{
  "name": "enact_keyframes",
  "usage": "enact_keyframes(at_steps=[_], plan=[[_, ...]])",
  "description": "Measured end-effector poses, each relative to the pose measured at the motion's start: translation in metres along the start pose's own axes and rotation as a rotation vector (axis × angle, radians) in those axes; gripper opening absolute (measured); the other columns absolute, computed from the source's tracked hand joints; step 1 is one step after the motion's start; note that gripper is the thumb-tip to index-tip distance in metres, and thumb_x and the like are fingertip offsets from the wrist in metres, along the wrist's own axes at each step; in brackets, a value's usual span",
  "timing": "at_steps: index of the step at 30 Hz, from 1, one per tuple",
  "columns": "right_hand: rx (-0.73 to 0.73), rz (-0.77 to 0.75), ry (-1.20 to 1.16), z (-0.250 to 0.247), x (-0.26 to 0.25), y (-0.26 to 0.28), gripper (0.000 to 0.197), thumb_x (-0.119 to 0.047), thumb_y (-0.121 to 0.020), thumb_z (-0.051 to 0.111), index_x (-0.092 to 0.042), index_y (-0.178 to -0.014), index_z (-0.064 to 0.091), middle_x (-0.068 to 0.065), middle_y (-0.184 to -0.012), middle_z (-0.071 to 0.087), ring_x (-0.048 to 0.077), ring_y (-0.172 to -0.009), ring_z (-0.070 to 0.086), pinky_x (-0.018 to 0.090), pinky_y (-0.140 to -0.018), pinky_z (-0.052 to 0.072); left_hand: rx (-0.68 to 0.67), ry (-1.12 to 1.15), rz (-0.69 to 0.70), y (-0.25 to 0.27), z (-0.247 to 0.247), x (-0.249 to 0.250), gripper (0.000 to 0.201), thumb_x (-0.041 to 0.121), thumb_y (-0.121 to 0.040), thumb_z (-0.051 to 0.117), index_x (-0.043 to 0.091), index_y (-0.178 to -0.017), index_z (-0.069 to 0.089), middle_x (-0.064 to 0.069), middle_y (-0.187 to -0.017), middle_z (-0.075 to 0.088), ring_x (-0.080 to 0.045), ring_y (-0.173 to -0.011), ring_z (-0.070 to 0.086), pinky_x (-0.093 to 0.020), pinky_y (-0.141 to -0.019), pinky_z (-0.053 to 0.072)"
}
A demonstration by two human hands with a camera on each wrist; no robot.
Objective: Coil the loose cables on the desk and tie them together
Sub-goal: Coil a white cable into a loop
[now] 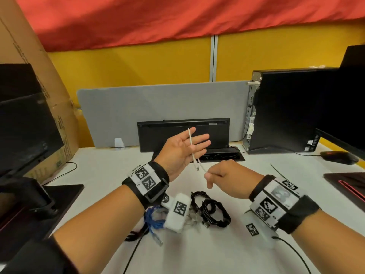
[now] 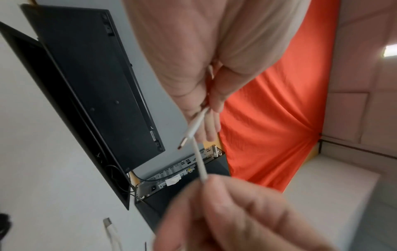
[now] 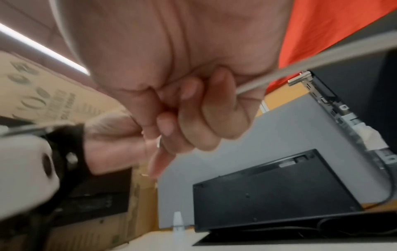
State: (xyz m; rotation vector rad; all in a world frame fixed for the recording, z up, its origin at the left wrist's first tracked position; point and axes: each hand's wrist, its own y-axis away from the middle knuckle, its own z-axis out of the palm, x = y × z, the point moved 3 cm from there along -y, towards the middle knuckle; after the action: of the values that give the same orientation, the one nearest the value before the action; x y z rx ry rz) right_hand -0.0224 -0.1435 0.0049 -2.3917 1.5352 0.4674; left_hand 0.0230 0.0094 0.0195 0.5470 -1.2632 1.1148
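My left hand (image 1: 189, 145) is raised above the desk, palm up and fingers straight. A thin white cable (image 1: 191, 147) loops over its fingers and runs across the palm. The cable's connector end (image 2: 189, 134) hangs free below the fingers. My right hand (image 1: 209, 175) pinches the white cable (image 2: 200, 163) just right of the left palm, its other fingers curled. In the right wrist view the cable (image 3: 322, 62) runs taut from the curled fingers (image 3: 193, 110). Coiled black cables (image 1: 211, 212) and a blue cable (image 1: 154, 220) lie on the desk (image 1: 110, 175) below my wrists.
A black keyboard (image 1: 164, 135) leans against the grey divider (image 1: 118, 115), behind a cable tray slot (image 1: 199, 156). A desktop PC (image 1: 284, 109), a mouse (image 1: 338, 157) and a monitor stand at right. A monitor (image 1: 25, 119) and a cardboard box (image 1: 39, 66) stand at left.
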Motion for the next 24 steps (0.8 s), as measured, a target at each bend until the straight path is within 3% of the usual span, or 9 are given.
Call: enact_keyframes(at_steps=[3,5,7,9,11,13,15,19,24], plan=[[-0.078,-0.017,-0.03,-0.006,-0.013,0.018,0.037,-0.034,-0.098,0.047,-0.023,-0.072,0.071,-0.01,-0.073,0.065,0.0,-0.064,0.055,0.017,-0.061,0.037,0.041,-0.206,-0.029,0.007,0.005,-0.013,0.061,-0.008,-0.096,0.044,0.011,-0.151,0.027,-0.008,-0.128,0.065,-0.018,-0.119,0.062,-0.042,-0.109,0.042],[-0.053,-0.039,-0.08,-0.016,-0.02,0.027,0.034,-0.029,-0.095,0.051,-0.025,-0.068,0.07,-0.01,-0.066,0.063,-0.002,-0.057,0.052,0.018,-0.059,0.038,0.002,-0.297,-0.07,0.013,0.013,-0.019,0.058,-0.011,-0.096,0.041,0.012,-0.149,0.033,-0.005,-0.122,0.069,-0.015,-0.113,0.065,-0.038,-0.104,0.042],[0.041,-0.042,-0.135,-0.027,-0.023,0.032,0.03,-0.026,-0.092,0.055,-0.026,-0.065,0.067,-0.006,-0.071,0.065,0.002,-0.053,0.049,0.031,-0.061,0.045,-0.067,-0.292,-0.099,0.022,0.024,-0.022,0.053,-0.012,-0.093,0.042,0.009,-0.142,0.045,-0.008,-0.111,0.072,-0.015,-0.099,0.07,-0.035,-0.092,0.045],[0.193,-0.041,-0.19,-0.036,-0.02,0.034,0.023,-0.025,-0.09,0.058,-0.02,-0.07,0.07,-0.001,-0.069,0.063,0.009,-0.059,0.053,0.037,-0.065,0.048,-0.147,-0.261,-0.089,0.031,0.036,-0.025,0.04,-0.006,-0.09,0.047,0.007,-0.125,0.062,-0.013,-0.104,0.073,-0.022,-0.091,0.072,-0.034,-0.087,0.051],[0.34,-0.049,-0.254,-0.041,-0.014,0.035,0.021,-0.023,-0.09,0.062,-0.015,-0.073,0.07,0.001,-0.067,0.064,0.016,-0.065,0.058,0.034,-0.066,0.048,-0.169,-0.249,-0.097,0.039,0.043,-0.03,0.04,-0.003,-0.083,0.043,0.005,-0.112,0.07,-0.021,-0.094,0.073,-0.031,-0.078,0.071,-0.042,-0.086,0.053],[0.443,-0.053,-0.334,-0.039,-0.007,0.038,0.019,-0.025,-0.087,0.068,-0.015,-0.071,0.071,-0.005,-0.064,0.065,0.01,-0.064,0.058,0.026,-0.064,0.048,-0.125,-0.246,-0.107,0.045,0.044,-0.037,0.047,-0.002,-0.076,0.037,0.003,-0.108,0.07,-0.02,-0.074,0.071,-0.022,-0.054,0.061,-0.055,-0.082,0.05],[0.527,-0.047,-0.4,-0.034,-0.001,0.041,0.015,-0.027,-0.082,0.073,-0.017,-0.071,0.074,-0.007,-0.065,0.068,0.003,-0.064,0.061,0.018,-0.063,0.049,-0.076,-0.184,-0.112,0.052,0.044,-0.044,0.051,-0.002,-0.072,0.034,-0.001,-0.109,0.069,-0.012,-0.055,0.061,-0.015,-0.044,0.045,-0.065,-0.094,0.046],[0.621,-0.026,-0.537,-0.018,0.009,0.049,0.006,-0.023,-0.08,0.075,-0.025,-0.075,0.077,-0.012,-0.074,0.073,-0.001,-0.076,0.067,0.015,-0.075,0.051,-0.037,0.029,-0.141,0.068,0.047,-0.05,0.05,0.002,-0.073,0.034,-0.004,-0.109,0.069,-0.004,-0.043,0.043,-0.017,-0.045,0.029,-0.059,-0.098,0.047],[0.67,-0.011,-0.458,0.0,0.018,0.052,0.009,-0.028,-0.086,0.069,-0.034,-0.089,0.075,-0.017,-0.079,0.068,-0.004,-0.078,0.061,0.015,-0.073,0.046,-0.05,0.195,-0.187,0.088,0.05,-0.056,0.04,0.015,-0.094,0.041,-0.006,-0.118,0.063,0.005,-0.043,0.029,-0.01,-0.042,0.028,-0.065,-0.099,0.043]])
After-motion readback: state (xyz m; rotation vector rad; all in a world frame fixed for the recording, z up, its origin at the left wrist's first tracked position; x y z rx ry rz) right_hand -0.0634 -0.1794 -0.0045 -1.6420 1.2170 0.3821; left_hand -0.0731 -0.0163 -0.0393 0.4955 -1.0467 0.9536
